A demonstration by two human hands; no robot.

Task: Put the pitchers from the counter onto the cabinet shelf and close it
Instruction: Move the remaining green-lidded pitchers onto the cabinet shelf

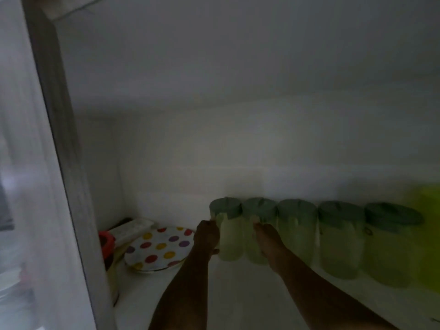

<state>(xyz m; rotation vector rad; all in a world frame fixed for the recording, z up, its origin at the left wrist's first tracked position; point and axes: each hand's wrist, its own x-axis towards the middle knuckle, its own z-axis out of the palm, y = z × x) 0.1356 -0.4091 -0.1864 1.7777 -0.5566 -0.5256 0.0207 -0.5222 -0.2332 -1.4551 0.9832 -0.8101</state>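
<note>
Several pale green pitchers with dark green lids stand in a row on the white cabinet shelf. My left hand grips the leftmost pitcher at its left side. My right hand is closed on the second pitcher, covering its lower front. Three more pitchers continue to the right, the last one largest in view. The scene is dim and blurred.
A polka-dot plate lies at the shelf's left, with a white box and a red and black object behind it. The cabinet frame rises at left. A bright yellow-green object sits at the far right.
</note>
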